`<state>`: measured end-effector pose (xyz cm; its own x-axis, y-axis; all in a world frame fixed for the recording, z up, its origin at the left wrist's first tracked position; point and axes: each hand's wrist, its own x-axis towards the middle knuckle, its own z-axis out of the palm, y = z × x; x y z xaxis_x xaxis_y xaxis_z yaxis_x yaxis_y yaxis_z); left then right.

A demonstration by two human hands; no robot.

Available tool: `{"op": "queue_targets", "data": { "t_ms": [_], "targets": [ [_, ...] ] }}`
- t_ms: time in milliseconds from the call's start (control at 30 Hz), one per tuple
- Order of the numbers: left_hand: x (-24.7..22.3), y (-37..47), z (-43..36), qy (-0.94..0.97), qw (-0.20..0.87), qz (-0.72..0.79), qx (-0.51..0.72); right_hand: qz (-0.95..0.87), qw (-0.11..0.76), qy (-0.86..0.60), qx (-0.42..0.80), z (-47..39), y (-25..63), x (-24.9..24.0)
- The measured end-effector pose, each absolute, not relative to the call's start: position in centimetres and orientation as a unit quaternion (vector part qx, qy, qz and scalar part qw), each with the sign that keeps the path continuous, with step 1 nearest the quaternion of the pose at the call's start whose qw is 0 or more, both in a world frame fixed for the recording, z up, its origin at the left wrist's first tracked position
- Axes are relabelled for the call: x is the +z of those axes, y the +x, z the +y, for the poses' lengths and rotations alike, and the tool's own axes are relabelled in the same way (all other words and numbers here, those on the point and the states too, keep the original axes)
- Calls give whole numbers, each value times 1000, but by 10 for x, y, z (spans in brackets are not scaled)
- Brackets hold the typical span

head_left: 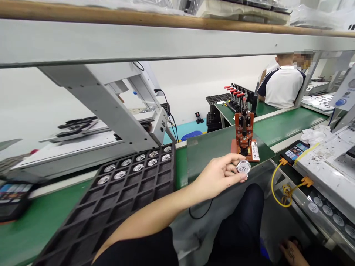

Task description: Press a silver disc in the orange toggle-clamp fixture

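left hand [222, 173] pinches a round metal part [243, 167] over the green bench [280, 127]; right hand unseen.

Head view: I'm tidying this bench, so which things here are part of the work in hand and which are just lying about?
In use:
left hand, holding the round metal part
orange clamp fixture just beyond it
black tray of like parts

Lying about:
calculator
yellow cable
white rag
co-worker at the far bench

Orange press fixture [244, 135] just ahead
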<state>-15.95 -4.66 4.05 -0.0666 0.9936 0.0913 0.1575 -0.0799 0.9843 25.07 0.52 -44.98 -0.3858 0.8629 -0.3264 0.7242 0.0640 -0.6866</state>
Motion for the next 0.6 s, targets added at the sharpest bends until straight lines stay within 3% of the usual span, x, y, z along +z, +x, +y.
{"op": "queue_targets", "data": {
  "t_ms": [233, 467, 600],
  "targets": [
    [48, -150, -42, 501, 491, 483, 523, -696, 60, -537, 473, 7, 246, -445],
    [63, -117, -20, 413, 585, 337, 611, -694, 101, -545, 460, 4, 240, -448],
    [64, -96, -2, 453, 571, 286, 622, -678, 128, -556, 465, 2, 242, -455]
  ]
}}
